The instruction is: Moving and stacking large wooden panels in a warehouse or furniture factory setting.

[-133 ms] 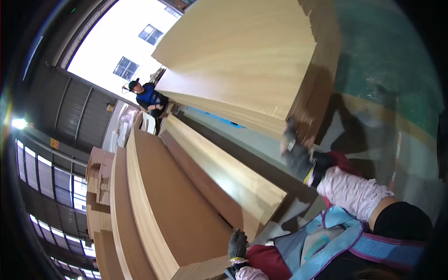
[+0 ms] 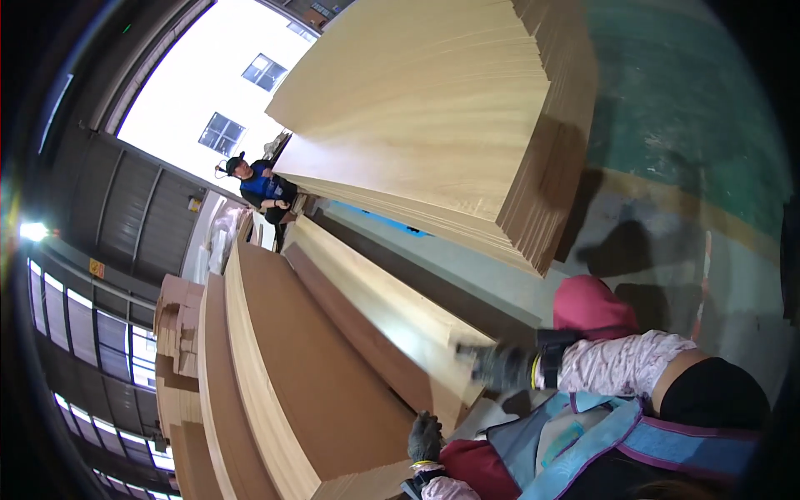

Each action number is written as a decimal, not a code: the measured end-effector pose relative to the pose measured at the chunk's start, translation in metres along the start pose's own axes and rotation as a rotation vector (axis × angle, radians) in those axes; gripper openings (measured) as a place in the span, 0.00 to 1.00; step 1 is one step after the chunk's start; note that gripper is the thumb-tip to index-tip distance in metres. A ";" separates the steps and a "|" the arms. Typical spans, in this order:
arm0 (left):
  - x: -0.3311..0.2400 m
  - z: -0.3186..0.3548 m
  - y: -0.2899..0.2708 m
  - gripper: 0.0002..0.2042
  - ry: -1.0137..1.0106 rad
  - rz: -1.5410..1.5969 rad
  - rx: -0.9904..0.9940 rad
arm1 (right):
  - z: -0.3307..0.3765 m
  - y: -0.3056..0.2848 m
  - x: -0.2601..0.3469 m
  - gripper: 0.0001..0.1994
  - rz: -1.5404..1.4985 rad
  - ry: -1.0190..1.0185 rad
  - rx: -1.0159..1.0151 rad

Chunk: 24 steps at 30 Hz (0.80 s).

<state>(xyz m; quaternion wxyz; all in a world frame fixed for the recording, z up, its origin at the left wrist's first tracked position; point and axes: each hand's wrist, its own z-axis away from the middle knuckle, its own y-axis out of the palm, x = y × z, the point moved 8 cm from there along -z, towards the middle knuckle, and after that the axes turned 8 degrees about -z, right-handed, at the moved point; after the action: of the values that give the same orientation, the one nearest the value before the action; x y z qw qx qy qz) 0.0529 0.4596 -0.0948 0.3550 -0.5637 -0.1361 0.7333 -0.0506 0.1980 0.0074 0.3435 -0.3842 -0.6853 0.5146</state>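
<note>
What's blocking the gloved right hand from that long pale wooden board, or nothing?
Nothing visible: the gloved right hand appears over the near end of the pale wooden board. Blur hides whether they touch.

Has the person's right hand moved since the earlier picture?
Yes. The right hand has moved down and left in the view, away from the big panel stack's near corner, to the pale board's near end.
</note>
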 end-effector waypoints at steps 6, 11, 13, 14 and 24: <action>-0.014 0.006 0.005 0.12 0.035 -0.220 0.021 | 0.004 0.072 0.097 0.19 -0.771 -0.278 0.465; 0.010 0.015 -0.014 0.11 0.003 -0.141 -0.003 | 0.011 0.063 0.100 0.26 -0.901 -0.238 0.373; 0.016 0.017 -0.014 0.11 0.008 -0.042 -0.006 | 0.012 0.069 0.101 0.26 -0.880 -0.211 0.503; 0.020 0.018 -0.016 0.12 0.018 0.054 -0.015 | 0.009 0.064 0.100 0.22 -0.846 -0.232 0.437; 0.039 0.013 -0.033 0.13 0.181 -0.066 -0.099 | 0.017 0.147 0.097 0.16 -0.915 -0.122 0.399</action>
<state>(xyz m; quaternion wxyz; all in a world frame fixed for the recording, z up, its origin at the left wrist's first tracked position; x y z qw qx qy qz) 0.0483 0.5118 -0.0987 0.3616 -0.6397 -0.1578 0.6597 -0.0851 0.3019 -0.1319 0.5600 0.0594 -0.6907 0.4536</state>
